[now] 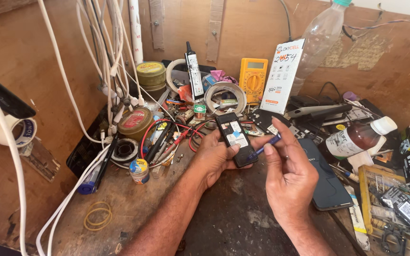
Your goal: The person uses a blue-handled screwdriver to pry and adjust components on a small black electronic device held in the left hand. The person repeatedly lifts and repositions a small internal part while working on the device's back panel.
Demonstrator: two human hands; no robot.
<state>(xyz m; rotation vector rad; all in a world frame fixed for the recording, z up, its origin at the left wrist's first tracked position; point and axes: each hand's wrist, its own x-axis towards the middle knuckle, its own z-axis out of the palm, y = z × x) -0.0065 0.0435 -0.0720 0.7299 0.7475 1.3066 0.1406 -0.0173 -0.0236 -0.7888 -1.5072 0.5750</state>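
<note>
A clear plastic bottle [320, 35] leans against the back wall, looking empty. To the right a smaller bottle [357, 139] with a white cap lies on its side, holding dark reddish liquid. A round tin [134, 123] with a red label and a stack of yellowish tins [151, 75] stand at the left among white cables [105, 57]; what they hold cannot be seen. A small jar [139, 171] with a blue and yellow label stands near the front.

The left hand [214, 159] reaches in from below, palm up, fingers wrapped under a small black phone [234, 137] with its back open, thumb pressed on its lower edge. The right hand [288, 175] rises beside it, fingers pinched on a blue screwdriver [265, 144] whose tip meets the phone's lower right side.

The phone is held above the middle of the surface [233, 218], its long axis running from near the hands up and slightly left toward the back wall, open back facing up. A yellow multimeter [253, 73] stands behind it, and a black smartphone [326, 180] lies flat at the right.
</note>
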